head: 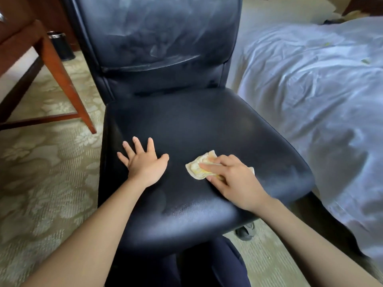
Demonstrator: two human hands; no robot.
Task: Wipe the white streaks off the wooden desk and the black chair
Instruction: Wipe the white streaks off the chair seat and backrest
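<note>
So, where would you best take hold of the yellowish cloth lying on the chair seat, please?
Pinch the cloth at its crumpled far corner, coming from above on the left side, I'd judge: it lies flat on the seat, and the right hand covers its right part, leaving only that side bare.

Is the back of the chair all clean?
No, white streaks cover the backrest of the black chair, while the right hand holds a yellow cloth on the seat.
</note>
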